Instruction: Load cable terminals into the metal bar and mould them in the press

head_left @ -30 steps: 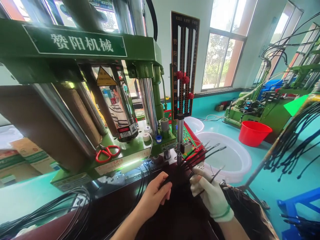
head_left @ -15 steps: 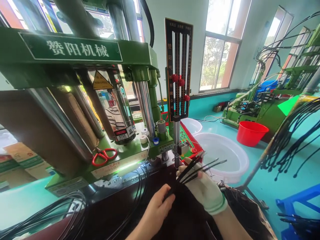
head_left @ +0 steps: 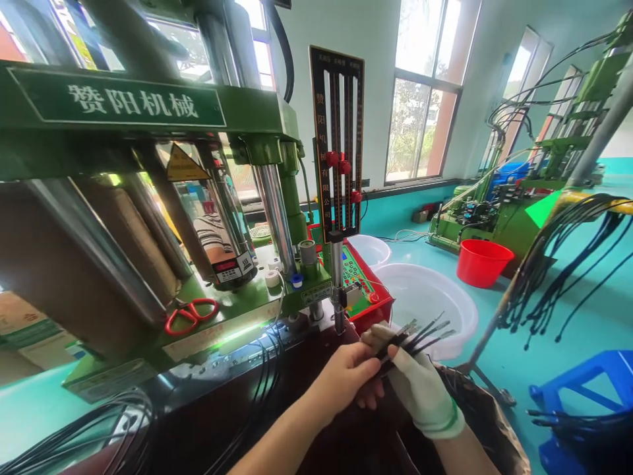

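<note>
My right hand (head_left: 418, 382), in a white glove, is closed round a bundle of thin black cables (head_left: 420, 334) whose metal-tipped ends fan out up and to the right. My bare left hand (head_left: 349, 376) meets it from the left and pinches the same bundle just below the glove's fingers. Both hands hover over a dark workbench (head_left: 306, 369) in front of a green moulding machine (head_left: 148, 152).
Red-handled scissors (head_left: 190, 315) lie on the machine's green base. A red control panel (head_left: 361, 284) sits by the hands. White basins (head_left: 425, 297) and a red bucket (head_left: 482, 262) stand on the teal floor. Black cables hang from a rack (head_left: 558, 264) at right; more cables (head_left: 99, 429) lie lower left.
My left hand has moved up and right to grip the cable bundle beside the glove. The fanned cable ends have drawn closer together. The view has shifted right.
</note>
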Tool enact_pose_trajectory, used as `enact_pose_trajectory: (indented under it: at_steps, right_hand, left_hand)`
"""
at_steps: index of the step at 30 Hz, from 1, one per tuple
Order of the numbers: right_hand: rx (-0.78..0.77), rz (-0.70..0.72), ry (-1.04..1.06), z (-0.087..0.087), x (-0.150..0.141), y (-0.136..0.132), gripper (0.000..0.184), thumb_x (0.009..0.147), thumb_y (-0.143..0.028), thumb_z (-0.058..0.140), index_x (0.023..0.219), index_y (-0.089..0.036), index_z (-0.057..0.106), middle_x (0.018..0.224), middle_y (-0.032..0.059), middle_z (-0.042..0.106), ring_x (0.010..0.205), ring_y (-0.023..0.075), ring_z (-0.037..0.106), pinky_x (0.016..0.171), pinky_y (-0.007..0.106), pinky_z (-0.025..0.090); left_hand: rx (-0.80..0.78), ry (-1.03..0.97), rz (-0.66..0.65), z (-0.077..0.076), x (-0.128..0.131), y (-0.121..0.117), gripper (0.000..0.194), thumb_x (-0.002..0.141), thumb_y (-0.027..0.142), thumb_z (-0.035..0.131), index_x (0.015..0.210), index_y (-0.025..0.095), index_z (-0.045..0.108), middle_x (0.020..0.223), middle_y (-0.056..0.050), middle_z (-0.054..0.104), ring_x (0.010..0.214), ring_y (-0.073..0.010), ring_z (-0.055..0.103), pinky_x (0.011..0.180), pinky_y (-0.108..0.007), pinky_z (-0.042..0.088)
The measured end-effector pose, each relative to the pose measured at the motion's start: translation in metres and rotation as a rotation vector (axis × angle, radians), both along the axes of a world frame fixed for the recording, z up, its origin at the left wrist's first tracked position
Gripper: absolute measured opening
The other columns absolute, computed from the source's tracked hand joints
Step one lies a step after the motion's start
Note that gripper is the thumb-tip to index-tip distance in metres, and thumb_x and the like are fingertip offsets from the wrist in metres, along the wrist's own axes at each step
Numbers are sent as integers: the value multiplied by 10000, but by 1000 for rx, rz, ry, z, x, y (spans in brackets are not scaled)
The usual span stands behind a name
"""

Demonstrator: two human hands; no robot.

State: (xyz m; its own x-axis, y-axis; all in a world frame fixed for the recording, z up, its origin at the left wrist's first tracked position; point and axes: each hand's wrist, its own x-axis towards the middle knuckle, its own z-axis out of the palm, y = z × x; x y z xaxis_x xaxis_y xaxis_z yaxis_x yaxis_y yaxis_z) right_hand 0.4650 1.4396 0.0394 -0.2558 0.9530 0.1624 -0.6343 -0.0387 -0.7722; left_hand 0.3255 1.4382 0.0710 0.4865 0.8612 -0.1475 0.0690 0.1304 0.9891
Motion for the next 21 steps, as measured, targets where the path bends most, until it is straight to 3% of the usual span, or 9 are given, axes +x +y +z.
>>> enact_pose_trajectory:
  at_steps: [3, 7, 12, 15, 18, 21]
  right_hand:
    - [-33, -22, 92, 0, 5, 3, 269, 803, -322, 537, 1029, -212, 634, 986, 85, 671, 784, 226, 627, 659, 382, 516]
    - [-17, -101, 117, -8, 11, 7, 236, 807, -265, 538, 1009, -210, 647, 992, 63, 673, 972, 223, 579, 898, 409, 418]
    - [53, -52, 16, -1, 15, 3, 280, 811, -340, 519, 1012, -202, 655, 1068, 71, 643, 1061, 246, 529, 994, 442, 322]
    - [110, -117, -85, 4, 17, 0, 266, 783, -385, 555, 969, -241, 678, 1067, 39, 643, 1061, 224, 526, 1004, 383, 330]
    - [75, -203, -147, 0, 19, -1, 222, 752, -374, 604, 940, -282, 682, 1039, 25, 652, 979, 196, 566, 855, 302, 465]
    - [1, -81, -130, -6, 22, -2, 306, 780, -403, 559, 1040, -260, 631, 967, 63, 660, 715, 174, 618, 520, 258, 505]
  left_hand:
    - [79, 63, 57, 1, 7, 5, 201, 753, 346, 469, 746, 147, 493, 604, -2, 569, 529, -110, 529, 492, -212, 366]
    - [297, 209, 188, 2, 5, 2, 190, 784, 314, 452, 714, 151, 519, 660, 4, 559, 629, -115, 487, 582, -224, 354]
    - [434, 342, 149, 30, 10, -10, 241, 850, 323, 348, 729, 181, 502, 676, 11, 571, 611, -112, 469, 599, -225, 342]
    - [511, 395, 148, 45, 20, -14, 220, 857, 292, 325, 734, 196, 481, 669, 14, 552, 612, -114, 465, 607, -228, 340]
    - [553, 476, 135, 44, 30, -12, 208, 835, 280, 356, 662, 195, 434, 617, 15, 497, 576, -116, 428, 561, -236, 314]
    - [478, 390, 73, 29, 35, -6, 206, 822, 294, 367, 649, 192, 414, 608, 12, 486, 550, -115, 446, 516, -229, 331]
